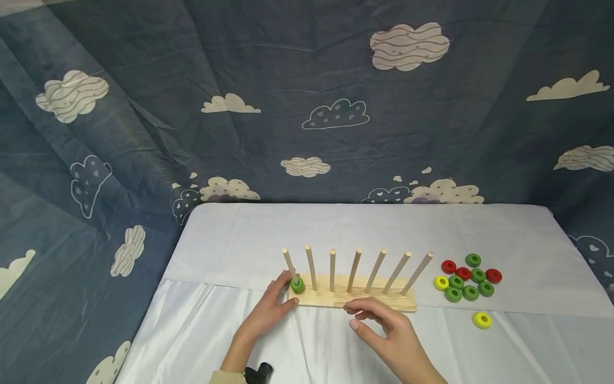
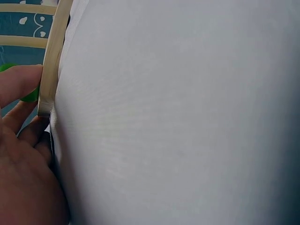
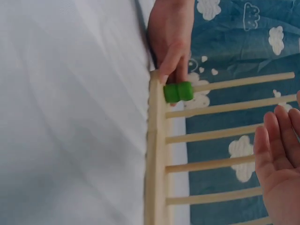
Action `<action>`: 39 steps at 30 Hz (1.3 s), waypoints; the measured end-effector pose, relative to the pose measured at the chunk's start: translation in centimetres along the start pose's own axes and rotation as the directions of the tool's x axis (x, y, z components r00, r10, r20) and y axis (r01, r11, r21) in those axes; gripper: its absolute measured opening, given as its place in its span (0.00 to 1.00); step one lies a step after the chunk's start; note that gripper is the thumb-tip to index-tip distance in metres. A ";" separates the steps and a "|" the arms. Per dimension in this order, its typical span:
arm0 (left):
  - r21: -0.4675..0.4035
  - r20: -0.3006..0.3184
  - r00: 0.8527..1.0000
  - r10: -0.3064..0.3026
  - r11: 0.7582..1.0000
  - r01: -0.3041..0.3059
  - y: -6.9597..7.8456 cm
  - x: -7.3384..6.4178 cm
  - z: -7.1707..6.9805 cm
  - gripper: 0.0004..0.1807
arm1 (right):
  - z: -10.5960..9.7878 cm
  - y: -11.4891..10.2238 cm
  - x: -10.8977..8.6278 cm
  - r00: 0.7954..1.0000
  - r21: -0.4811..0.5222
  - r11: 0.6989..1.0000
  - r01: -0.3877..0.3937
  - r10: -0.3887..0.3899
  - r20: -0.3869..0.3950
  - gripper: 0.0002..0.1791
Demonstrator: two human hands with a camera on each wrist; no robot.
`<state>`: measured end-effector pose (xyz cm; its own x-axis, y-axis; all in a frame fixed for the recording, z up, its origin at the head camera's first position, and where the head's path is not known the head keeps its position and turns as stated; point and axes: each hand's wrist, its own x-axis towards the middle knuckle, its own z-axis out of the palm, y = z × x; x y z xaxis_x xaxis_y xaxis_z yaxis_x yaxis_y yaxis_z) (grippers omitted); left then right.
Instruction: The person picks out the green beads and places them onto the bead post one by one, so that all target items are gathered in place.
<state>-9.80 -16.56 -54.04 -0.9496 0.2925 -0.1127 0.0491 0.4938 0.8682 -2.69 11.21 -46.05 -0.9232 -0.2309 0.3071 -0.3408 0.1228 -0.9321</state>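
Note:
A wooden peg rack, a flat base with a row of several upright pegs, sits on the table. Two green rings are stacked at the foot of its leftmost peg. My left hand holds the left end of the base, thumb at the near edge and fingers round the far side. In the left wrist view the thumb lies beside the base, near the green. My right hand hovers in front of the rack's middle with loosely bent fingers and nothing between them.
Right of the rack lies a loose cluster of green rings, red rings and a yellow ring. Another yellow ring lies nearer the front. A small black object is by the left wrist. A cloud-patterned cloth hangs behind the white-covered table.

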 end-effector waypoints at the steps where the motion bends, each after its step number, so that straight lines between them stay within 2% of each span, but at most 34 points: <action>1: 0.001 -0.001 1.000 0.003 1.000 -0.003 0.0 0.0 -0.1 0.32 | 0.0 0.1 -0.1 0.999 -0.001 1.000 -0.027 0.027 -0.017 0.17; 5: -0.003 -0.008 1.000 -0.010 1.000 0.010 0.1 -0.1 -0.2 0.31 | -0.2 0.3 -0.6 0.987 -0.020 0.990 -0.141 0.140 -0.073 0.14; 7: -0.007 -0.005 1.000 -0.007 1.000 0.007 0.1 -0.1 -0.2 0.31 | -0.3 0.5 -0.8 0.981 -0.039 0.984 -0.176 0.172 -0.095 0.13; 10: -0.011 0.001 1.000 -0.011 1.000 0.011 0.1 -0.1 -0.1 0.31 | -0.7 0.8 -1.2 0.973 -0.076 0.977 -0.202 0.191 -0.128 0.13; 18: -0.038 0.002 0.999 -0.033 0.999 0.033 0.0 -0.1 -0.2 0.33 | -2.4 2.0 -1.8 0.954 -0.093 0.970 -0.225 0.200 -0.224 0.14; 23: -0.042 0.006 0.999 -0.033 0.999 0.034 0.0 -0.1 -0.1 0.33 | -3.6 2.7 -2.1 0.924 -0.147 0.946 -0.290 0.236 -0.300 0.16; 28: -0.041 0.004 0.998 -0.059 0.997 0.059 0.1 0.0 -0.1 0.35 | -4.9 3.2 -2.3 0.901 -0.203 0.918 -0.341 0.258 -0.348 0.17; 34: -0.040 0.004 0.998 -0.058 0.998 0.058 0.0 0.0 -0.1 0.35 | -6.1 3.8 -2.8 0.875 -0.211 0.900 -0.382 0.280 -0.394 0.18; 39: -0.027 -0.001 0.998 -0.070 0.997 0.070 -0.1 -0.1 0.0 0.35 | -7.1 3.8 -2.9 0.836 -0.219 0.857 -0.466 0.346 -0.426 0.20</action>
<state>-9.74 -16.60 -54.10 -0.9509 0.2567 -0.1731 -0.0262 0.4904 0.8711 -2.52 19.17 -49.14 -0.9654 0.2603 0.0158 0.0995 0.4238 -0.9003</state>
